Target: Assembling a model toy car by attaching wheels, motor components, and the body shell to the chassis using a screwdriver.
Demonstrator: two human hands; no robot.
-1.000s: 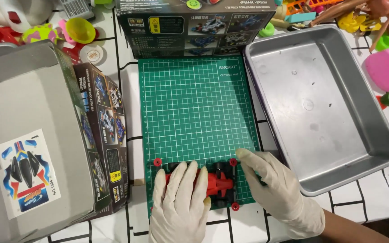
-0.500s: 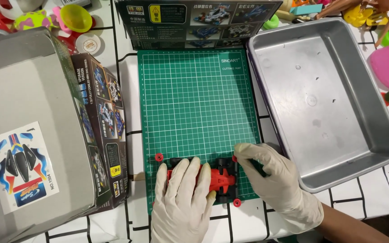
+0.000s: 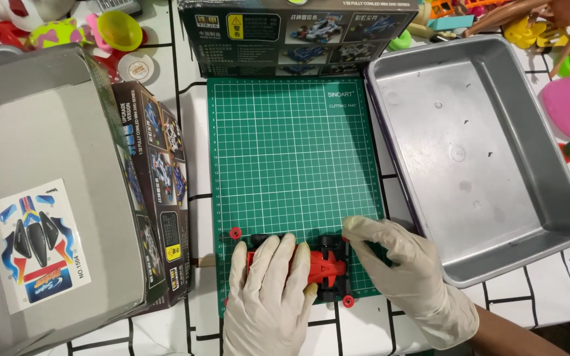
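Observation:
A small red and black toy race car (image 3: 328, 267) with red side rollers lies at the near edge of a green cutting mat (image 3: 295, 158). My left hand (image 3: 268, 303), in a white glove, lies flat over the car's left half and presses on it. My right hand (image 3: 407, 273), also gloved, grips the car's right end with its fingertips. Part of the car is hidden under my left fingers.
An empty metal tray (image 3: 476, 151) lies right of the mat. An open cardboard box (image 3: 47, 198) with a sticker sheet (image 3: 34, 254) inside stands at the left. A printed box lid (image 3: 298, 33) sits behind the mat. Colourful plastic toys (image 3: 562, 39) crowd the back corners.
Both hands stay on the car in almost the same place. The view has shifted slightly; nothing was let go or picked up.

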